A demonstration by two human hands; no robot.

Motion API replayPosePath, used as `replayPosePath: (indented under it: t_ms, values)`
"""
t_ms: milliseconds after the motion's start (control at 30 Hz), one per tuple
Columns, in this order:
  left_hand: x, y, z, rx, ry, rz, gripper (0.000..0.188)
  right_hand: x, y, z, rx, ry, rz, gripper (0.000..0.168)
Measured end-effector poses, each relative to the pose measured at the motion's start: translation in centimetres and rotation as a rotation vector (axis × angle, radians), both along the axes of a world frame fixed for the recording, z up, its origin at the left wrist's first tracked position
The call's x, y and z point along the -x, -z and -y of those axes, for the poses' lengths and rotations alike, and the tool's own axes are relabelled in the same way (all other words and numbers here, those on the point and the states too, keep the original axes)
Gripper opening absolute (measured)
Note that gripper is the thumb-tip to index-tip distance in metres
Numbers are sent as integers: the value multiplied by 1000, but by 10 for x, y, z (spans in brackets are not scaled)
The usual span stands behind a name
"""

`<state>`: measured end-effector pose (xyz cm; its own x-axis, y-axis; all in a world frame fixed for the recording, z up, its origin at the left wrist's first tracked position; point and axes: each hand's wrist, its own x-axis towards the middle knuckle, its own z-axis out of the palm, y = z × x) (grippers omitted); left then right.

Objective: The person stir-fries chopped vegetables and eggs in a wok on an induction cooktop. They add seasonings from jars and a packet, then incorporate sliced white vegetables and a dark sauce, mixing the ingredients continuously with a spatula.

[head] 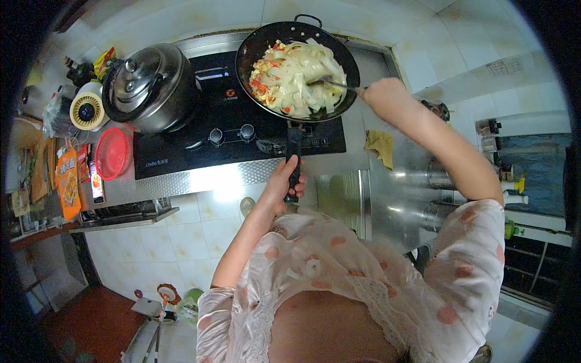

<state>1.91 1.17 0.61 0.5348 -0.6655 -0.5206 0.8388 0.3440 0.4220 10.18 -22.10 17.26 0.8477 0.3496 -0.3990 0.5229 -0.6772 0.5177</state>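
Observation:
A black wok (254, 43) sits over the right side of the glass-topped gas stove (213, 90). In it lie wide pale noodles (313, 59), with scrambled egg and red pieces (263, 84) along the left. My left hand (283, 181) is wrapped around the wok's black handle (294, 136), which points towards me. From the right, my right hand (386, 97) grips a metal cooking utensil (338, 84) over the wok's rim. The utensil's head is partly buried in the noodles, so its shape is hard to tell.
A lidded steel pot (159, 100) stands on the stove's left side. Beside it are a red plastic basket (111, 153), a lit phone (96, 181) and an orange food packet (68, 181). A yellow cloth (380, 147) lies on the steel counter (349, 159) at right.

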Motion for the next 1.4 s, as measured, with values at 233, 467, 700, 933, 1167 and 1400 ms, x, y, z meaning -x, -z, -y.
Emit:
replayPosePath:
  t_ms: [233,467,700,933,1167,1400]
  values:
    - [1,-3,-5,-15,-39,-15,27,-1,-72,15,-348,456,-22,33]
    - [1,-3,-6,-25,-22,34,28,21,66,15,-219,260,93,50]
    - [7,6,-34,-167,-92,217,35,74,109,-14,-495,513,105,67]
    - [-100,4,-169,-314,-915,674,23,123,91,-41,-1106,411,510,47]
    - [-174,-14,-231,19,-966,256,22,183,113,-38,-1201,631,539,36]
    - [-224,-38,-259,-179,-909,232,32,211,129,-12,-1155,731,595,25]
